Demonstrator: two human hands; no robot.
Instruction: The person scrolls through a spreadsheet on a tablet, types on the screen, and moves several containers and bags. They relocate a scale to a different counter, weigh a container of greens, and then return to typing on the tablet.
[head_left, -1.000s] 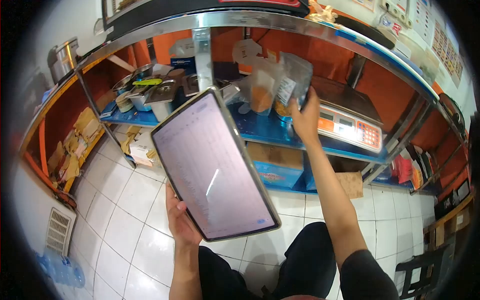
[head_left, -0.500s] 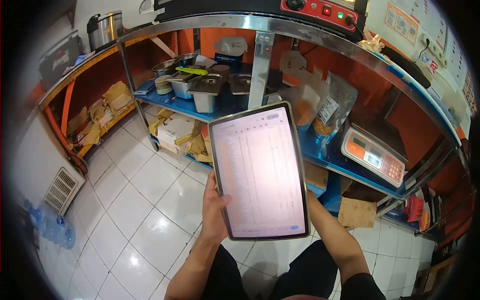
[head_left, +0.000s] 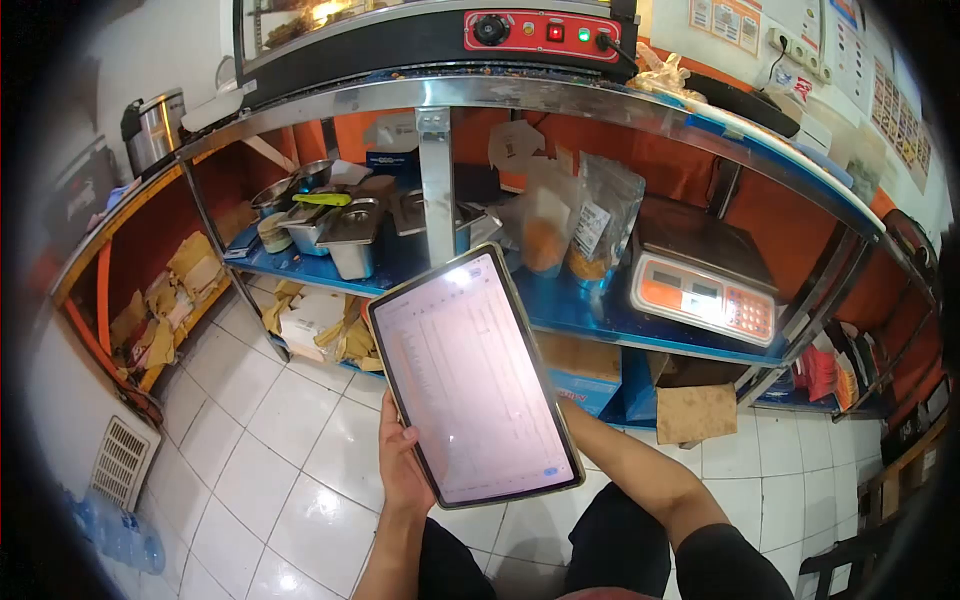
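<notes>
My left hand [head_left: 400, 465] grips the lower left edge of a tablet [head_left: 470, 375], which is tilted in front of me with a lit screen showing a table of rows. My right forearm [head_left: 640, 470] reaches in from the lower right and passes behind the tablet, so the right hand itself is hidden. Beyond the tablet, two clear plastic bags [head_left: 600, 215] with orange contents stand on the blue shelf [head_left: 600, 322]. A white and orange weighing scale [head_left: 700, 290] sits just to their right.
Steel pans [head_left: 350, 230] fill the shelf's left half behind a steel post [head_left: 437, 190]. A display warmer with a red control panel [head_left: 540, 30] tops the counter. Cardboard [head_left: 695, 412] and boxes lie below on white floor tiles. A vent [head_left: 118, 462] and water bottle [head_left: 120, 535] are at left.
My right hand let go of the bags on the shelf and dropped behind the tablet. The tablet came lower and nearer to me, and the view shifted over the shelf.
</notes>
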